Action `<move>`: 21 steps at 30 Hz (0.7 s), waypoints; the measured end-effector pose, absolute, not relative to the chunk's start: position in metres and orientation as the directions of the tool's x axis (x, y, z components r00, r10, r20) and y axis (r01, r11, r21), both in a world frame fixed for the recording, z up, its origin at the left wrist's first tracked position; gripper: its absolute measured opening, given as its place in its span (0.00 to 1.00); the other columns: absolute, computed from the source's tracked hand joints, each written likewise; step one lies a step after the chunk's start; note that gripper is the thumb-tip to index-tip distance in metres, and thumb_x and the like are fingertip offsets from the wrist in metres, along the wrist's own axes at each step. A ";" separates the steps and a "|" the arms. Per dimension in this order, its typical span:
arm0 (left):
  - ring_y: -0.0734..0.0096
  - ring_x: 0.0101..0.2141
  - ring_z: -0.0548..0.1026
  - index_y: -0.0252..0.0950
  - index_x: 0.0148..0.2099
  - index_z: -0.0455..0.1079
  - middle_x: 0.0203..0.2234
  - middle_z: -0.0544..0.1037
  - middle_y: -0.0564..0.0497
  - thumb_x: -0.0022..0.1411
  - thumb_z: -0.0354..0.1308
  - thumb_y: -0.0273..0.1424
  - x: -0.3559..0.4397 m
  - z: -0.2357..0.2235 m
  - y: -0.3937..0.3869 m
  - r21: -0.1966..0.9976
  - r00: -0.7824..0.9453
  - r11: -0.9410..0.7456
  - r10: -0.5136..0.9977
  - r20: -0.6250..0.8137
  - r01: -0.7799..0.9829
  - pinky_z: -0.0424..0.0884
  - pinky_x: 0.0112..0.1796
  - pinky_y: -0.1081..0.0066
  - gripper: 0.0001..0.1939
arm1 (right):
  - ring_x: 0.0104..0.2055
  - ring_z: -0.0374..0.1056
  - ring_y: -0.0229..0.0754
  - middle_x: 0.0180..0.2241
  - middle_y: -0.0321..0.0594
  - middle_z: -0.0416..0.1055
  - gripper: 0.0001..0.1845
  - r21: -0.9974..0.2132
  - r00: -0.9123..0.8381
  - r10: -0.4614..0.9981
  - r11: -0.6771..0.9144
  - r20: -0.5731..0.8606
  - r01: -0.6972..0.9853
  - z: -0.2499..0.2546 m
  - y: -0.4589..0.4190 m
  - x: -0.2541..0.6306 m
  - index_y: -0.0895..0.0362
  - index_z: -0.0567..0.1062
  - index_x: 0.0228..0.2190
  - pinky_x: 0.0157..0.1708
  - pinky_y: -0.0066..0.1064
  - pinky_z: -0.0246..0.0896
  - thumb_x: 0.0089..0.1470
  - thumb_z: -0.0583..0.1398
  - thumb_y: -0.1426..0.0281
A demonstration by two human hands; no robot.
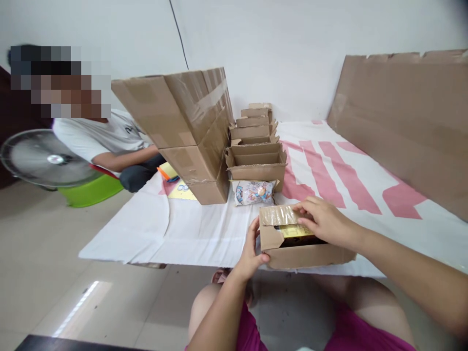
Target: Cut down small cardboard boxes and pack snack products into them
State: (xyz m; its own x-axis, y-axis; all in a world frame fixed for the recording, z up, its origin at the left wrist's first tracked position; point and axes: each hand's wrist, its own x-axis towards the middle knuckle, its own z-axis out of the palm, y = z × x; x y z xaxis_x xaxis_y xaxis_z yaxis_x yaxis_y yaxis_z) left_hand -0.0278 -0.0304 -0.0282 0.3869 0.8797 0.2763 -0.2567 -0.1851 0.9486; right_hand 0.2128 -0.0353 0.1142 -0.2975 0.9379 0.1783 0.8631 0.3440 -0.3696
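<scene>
A small cardboard box (310, 257) sits at the near edge of the white-covered table, its top partly open. Inside it shows a yellow and dark item (297, 231), mostly hidden by the flaps. My left hand (252, 251) grips the box's left end, thumb on the front corner and fingers behind the side. My right hand (321, 219) rests over the top, its bent fingertips on the taped flap (278, 215). Just behind the box lies a printed plastic packet (254, 192).
Behind the packet, several open cardboard boxes (258, 158) stand in a row. Stacked taped cartons (197, 141) rise to their left, and a large cardboard sheet (402, 122) leans at right. Another person (106, 136) sits at the left, near a fan (51, 158).
</scene>
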 end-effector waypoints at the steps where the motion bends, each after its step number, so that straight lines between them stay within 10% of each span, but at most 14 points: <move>1: 0.39 0.66 0.50 0.44 0.70 0.48 0.68 0.52 0.40 0.44 0.65 0.61 -0.028 -0.029 -0.030 0.947 0.387 -0.186 0.879 0.280 -0.263 0.50 0.64 0.49 0.57 | 0.41 0.71 0.45 0.39 0.43 0.74 0.09 -0.388 -0.267 0.954 0.300 0.136 0.872 0.116 -0.032 0.210 0.56 0.74 0.40 0.42 0.40 0.67 0.55 0.60 0.73; 14: 0.40 0.67 0.50 0.44 0.71 0.45 0.68 0.51 0.40 0.48 0.64 0.59 -0.027 -0.034 -0.031 0.935 0.387 -0.232 0.863 0.325 -0.270 0.49 0.64 0.49 0.55 | 0.38 0.71 0.41 0.36 0.39 0.76 0.02 -0.316 -0.107 0.992 0.125 0.072 0.941 0.123 -0.024 0.187 0.55 0.74 0.33 0.35 0.32 0.60 0.56 0.60 0.73; 21: 0.40 0.67 0.49 0.42 0.70 0.47 0.69 0.51 0.40 0.46 0.65 0.59 -0.027 -0.032 -0.032 0.938 0.369 -0.230 0.874 0.317 -0.261 0.48 0.64 0.48 0.56 | 0.39 0.71 0.49 0.34 0.48 0.75 0.10 -0.044 -0.224 0.969 0.230 0.105 0.972 0.123 -0.019 0.175 0.58 0.74 0.31 0.36 0.37 0.59 0.60 0.54 0.73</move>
State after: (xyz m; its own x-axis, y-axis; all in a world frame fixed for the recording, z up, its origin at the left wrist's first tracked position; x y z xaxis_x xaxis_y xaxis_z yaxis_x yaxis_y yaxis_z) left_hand -0.0268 -0.0319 -0.0321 0.3687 0.8739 0.3168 -0.2610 -0.2297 0.9376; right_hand 0.1755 -0.0185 0.1235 -0.2243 0.9688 0.1051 0.9722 0.2298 -0.0440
